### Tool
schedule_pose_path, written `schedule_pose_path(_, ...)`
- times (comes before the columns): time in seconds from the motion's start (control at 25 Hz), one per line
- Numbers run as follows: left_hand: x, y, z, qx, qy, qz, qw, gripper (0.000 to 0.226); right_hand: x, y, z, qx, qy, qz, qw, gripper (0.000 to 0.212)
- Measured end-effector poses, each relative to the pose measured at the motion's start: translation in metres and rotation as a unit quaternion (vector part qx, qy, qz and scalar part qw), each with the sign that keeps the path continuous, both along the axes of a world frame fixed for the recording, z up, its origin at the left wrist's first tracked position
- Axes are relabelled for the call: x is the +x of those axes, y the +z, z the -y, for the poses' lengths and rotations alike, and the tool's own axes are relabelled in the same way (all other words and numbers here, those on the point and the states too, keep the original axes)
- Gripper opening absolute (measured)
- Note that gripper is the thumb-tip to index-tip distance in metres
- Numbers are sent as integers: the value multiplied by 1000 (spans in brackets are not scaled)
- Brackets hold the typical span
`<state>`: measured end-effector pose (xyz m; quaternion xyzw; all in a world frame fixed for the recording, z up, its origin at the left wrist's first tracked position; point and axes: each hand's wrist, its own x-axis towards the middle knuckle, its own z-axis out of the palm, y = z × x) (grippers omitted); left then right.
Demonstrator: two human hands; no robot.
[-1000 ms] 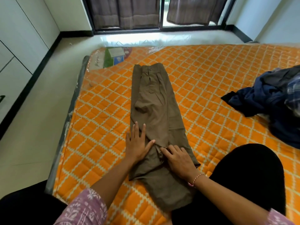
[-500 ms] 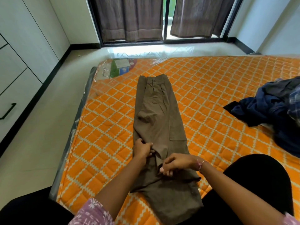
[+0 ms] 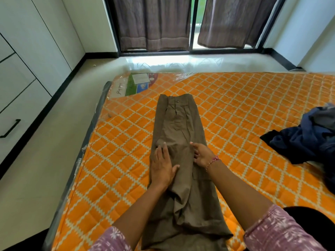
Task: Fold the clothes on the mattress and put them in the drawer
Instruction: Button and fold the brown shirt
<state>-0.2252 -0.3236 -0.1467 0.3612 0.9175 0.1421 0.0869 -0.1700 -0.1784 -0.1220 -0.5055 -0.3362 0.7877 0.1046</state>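
Right now I am pressing my left hand [image 3: 162,168] flat on the brown trousers [image 3: 181,154], fingers straight and together, thumb spread toward the middle crease. My right hand [image 3: 202,154] is resting on the same trousers just across from it, fingers relaxed and extended along the cloth, gripping nothing; a red thread bracelet [image 3: 213,161] is sitting on that wrist. Between my two hands a ridge of bunched fabric is running lengthwise down the garment.

The trousers are lying stretched out on the orange quilted mattress [image 3: 244,109], folded leg over leg, with the waistband and its button beyond my fingertips and the leg ends trailing back under my forearms. My patterned pink sleeves [image 3: 277,230] are showing at the near edge.

Well off to the right of my right hand, a heap of dark blue clothes [image 3: 308,138] is lying crumpled on the mattress. Beyond my left hand, at the far corner of the mattress, a printed label [image 3: 137,84] is showing under plastic wrap. Farther to my left, past the pale floor, white cabinet drawers [image 3: 16,109] are standing closed, one bearing a black handle [image 3: 10,128]. Ahead, brown curtains [image 3: 154,22] are hanging at a dark-framed window.
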Motion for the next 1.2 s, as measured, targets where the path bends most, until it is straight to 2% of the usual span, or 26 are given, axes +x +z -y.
schedule_pose_path(0.12, -9, -16, -5, -9, -37, 34, 999, 102, -12, -3, -20, 7, 16, 6, 1000, 24)
schedule_pose_path(0.24, -8, -29, -4, -30, -57, 29, 998, 115, -25, -2, -32, 9, 38, 5, 999, 36)
schedule_pose_path(0.32, -7, -38, -3, -4, -55, 11, 998, 107, -33, -5, -42, 58, -4, 23, 998, 34)
schedule_pose_path(0.4, -7, -43, -1, 18, -45, -8, 999, 95, -37, -14, -52, 177, -76, 101, 976, 30)
schedule_pose_path(0.44, -8, -40, -2, 17, -45, 0, 999, 95, -39, -17, -56, 266, -78, 167, 946, 30)
schedule_pose_path(0.48, -8, -39, -3, 16, -50, 8, 999, 97, -41, -18, -58, 369, -48, 233, 898, 30)
schedule_pose_path(0.56, -12, -31, -10, -9, -54, 0, 998, 96, -55, -22, -70, 545, 52, 258, 796, 31)
schedule_pose_path(0.64, -27, -23, -27, -3, -42, -36, 998, 89, -83, -20, -84, 630, 155, 222, 728, 32)
schedule_pose_path(0.68, -36, -24, -34, -2, -37, -30, 999, 86, -100, -19, -90, 643, 198, 225, 705, 36)
schedule_pose_path(0.72, -44, -26, -40, -9, -37, -34, 999, 84, -117, -20, -96, 636, 225, 246, 696, 43)
schedule_pose_path(0.76, -50, -31, -44, -20, -43, -32, 998, 83, -130, -21, -100, 609, 230, 281, 705, 52)
schedule_pose_path(0.84, -56, -41, -49, -25, -55, -28, 998, 84, -150, -27, -114, 518, 176, 334, 767, 64)
schedule_pose_path(0.92, -53, -49, -47, -24, -59, -33, 997, 82, -158, -36, -137, 442, 109, 313, 833, 57)
schedule_pose_path(1.04, -50, -55, -46, -19, -55, -45, 997, 79, -161, -39, -173, 365, 59, 154, 916, 20)
schedule_pose_path(1.12, -49, -57, -47, -18, -43, -70, 996, 78, -167, -31, -187, 294, 29, 21, 955, 5)
schedule_pose_path(1.2, -49, -54, -48, -13, -33, -67, 997, 78, -174, -29, -194, 269, 34, -30, 962, 15)
